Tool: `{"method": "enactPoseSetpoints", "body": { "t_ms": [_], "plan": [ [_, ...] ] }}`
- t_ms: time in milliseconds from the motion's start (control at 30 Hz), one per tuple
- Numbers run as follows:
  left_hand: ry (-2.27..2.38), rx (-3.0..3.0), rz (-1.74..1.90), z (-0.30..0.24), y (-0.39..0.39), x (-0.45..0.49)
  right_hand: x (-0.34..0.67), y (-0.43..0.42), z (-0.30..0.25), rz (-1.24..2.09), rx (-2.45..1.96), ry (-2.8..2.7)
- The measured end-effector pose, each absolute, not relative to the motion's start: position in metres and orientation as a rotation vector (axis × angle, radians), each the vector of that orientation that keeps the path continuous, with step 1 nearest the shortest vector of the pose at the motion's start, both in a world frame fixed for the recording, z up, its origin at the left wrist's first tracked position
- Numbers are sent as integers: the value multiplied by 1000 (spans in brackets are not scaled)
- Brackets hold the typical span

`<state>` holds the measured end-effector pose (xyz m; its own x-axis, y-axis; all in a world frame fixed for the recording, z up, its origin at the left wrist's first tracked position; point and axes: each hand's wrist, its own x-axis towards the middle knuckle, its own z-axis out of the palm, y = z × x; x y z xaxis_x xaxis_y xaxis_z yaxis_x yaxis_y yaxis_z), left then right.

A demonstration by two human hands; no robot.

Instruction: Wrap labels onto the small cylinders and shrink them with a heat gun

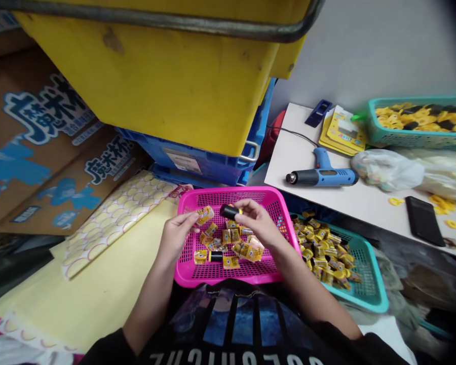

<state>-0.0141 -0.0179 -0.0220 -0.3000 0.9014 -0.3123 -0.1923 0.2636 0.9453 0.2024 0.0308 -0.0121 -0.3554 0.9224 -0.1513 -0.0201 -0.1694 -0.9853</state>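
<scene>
Here, you work with both bare hands over a pink basket (231, 189), its open top directly in front of your dark printed shirt (247, 324). Your left hand (177, 233) pinches a yellow printed wrapper (204, 215) between thumb and fingers near the basket's left side. Your right hand (259, 220) grips a small black tube (229, 212) with a bit of yellow at its end, the fingers closed around that end and the black end pointing toward the wrapper. Tube and wrapper are held apart, just beside each other, above the basket. Below them, loose yellow wrappers (247, 251) lie scattered on the mesh floor, and a second black tube (215, 256) rests on its side among them.

Just beyond your right forearm, a teal basket (380, 284) holds a heap of yellow-and-black pieces (325, 251), piled toward its left side. On the white table (296, 132) above it lie a blue heat gun (329, 176), a black phone (424, 221), a plastic bag (387, 167) and a stack of yellow cards (344, 129). A yellow bin (167, 81) rises ahead of you over blue crates (209, 162); to your left, printed cardboard (34, 167) stands behind pale yellow sheets (110, 289).
</scene>
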Motion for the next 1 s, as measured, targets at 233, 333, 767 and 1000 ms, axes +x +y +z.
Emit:
{"method": "enactPoseSetpoints", "body": {
  "t_ms": [233, 333, 767, 1000],
  "plan": [
    [1413, 848, 1313, -19, -15, -1, 205, 39, 5, 1658, -1027, -1323],
    [1447, 888, 1326, -16, -15, 3, 207, 39, 0, 1659, -1050, -1381],
    [1462, 1093, 1314, -3, -14, 12, 214, 42, -5, 1819, -1075, -1297],
    [1494, 1072, 1309, 5, -16, 18, 218, 39, -5, 1867, -1068, -1280]
  ]
}}
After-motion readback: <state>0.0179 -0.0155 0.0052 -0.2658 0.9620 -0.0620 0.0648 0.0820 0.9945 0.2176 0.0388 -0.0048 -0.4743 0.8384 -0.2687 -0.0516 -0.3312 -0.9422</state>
